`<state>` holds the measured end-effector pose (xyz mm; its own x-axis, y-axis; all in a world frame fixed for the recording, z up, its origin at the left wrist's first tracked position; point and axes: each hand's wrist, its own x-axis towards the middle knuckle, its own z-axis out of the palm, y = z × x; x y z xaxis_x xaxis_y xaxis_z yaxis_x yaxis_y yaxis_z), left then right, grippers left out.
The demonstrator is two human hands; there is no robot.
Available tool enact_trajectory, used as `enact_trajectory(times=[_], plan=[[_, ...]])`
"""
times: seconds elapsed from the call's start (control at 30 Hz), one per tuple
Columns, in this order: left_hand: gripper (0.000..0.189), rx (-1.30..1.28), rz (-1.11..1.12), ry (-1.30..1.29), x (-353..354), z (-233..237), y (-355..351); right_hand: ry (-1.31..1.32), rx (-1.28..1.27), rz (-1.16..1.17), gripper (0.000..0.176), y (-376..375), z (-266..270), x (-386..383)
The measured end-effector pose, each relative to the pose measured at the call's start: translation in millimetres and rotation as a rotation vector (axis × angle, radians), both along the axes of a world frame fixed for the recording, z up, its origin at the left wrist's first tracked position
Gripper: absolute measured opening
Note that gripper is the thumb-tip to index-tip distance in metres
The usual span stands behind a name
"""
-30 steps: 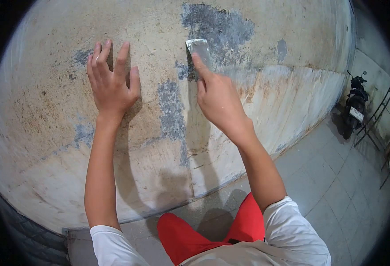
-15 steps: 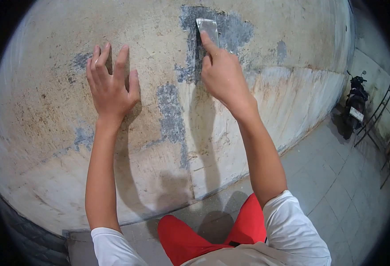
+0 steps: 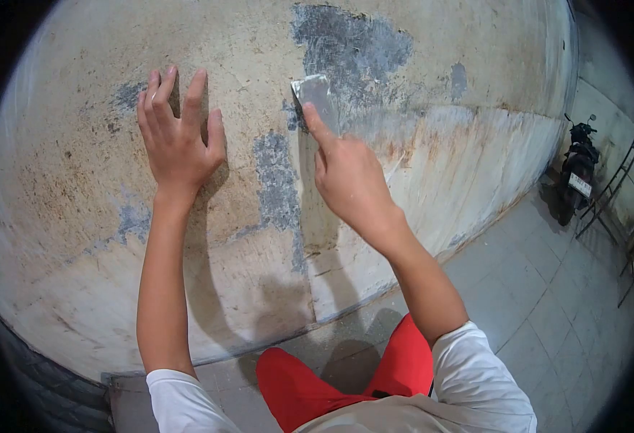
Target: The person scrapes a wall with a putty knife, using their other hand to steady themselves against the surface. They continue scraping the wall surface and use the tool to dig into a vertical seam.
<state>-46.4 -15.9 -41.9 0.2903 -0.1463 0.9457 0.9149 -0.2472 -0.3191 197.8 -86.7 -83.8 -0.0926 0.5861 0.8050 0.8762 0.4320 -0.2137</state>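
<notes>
My right hand (image 3: 353, 177) grips a scraper (image 3: 314, 92), its index finger stretched along the metal blade. The blade lies against the wall (image 3: 238, 43), at the lower left border of a large dark grey patch (image 3: 349, 43) where the paint is off. The scraper's handle is hidden by my hand. Fingers spread, my left hand (image 3: 180, 141) rests at the wall to the left and holds nothing. Between the two hands, a little lower, is a smaller grey bare patch (image 3: 275, 169).
A parked motorbike (image 3: 579, 169) stands at the right, beside a leaning metal frame (image 3: 616, 184). Grey floor tiles (image 3: 533, 289) run along the wall's foot. Dark ridged material (image 3: 50, 375) lies at the lower left.
My right hand has moved down and slightly left with the scraper, from the upper grey patch to its lower left border. My left hand has hardly moved.
</notes>
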Motion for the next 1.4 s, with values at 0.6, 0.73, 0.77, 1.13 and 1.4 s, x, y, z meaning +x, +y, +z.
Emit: enact_trajectory(times=[0.6,0.73,0.77,1.13,1.4], plan=[[0.06,0.007,-0.01,0.008,0.1,1.4,0.2,0.125,0.033,0.045,0.055,-0.4,28.2,-0.5],[0.06,0.018,-0.01,0.007,-0.1,2.2,0.8,0.051,0.03,0.046,0.054,3.1,22.7,4.1],[0.06,0.012,-0.005,0.007,-0.3,1.7,0.6,0.068,0.092,0.037,0.054,9.6,35.6,6.4],[0.059,0.007,0.007,0.001,-1.6,0.6,1.9,0.033,0.081,0.063,0.057,11.0,43.2,12.5],[0.059,0.024,0.004,0.014,-1.8,1.1,3.2,0.029,-0.042,-0.056,0.064,-10.9,-34.9,-2.5]])
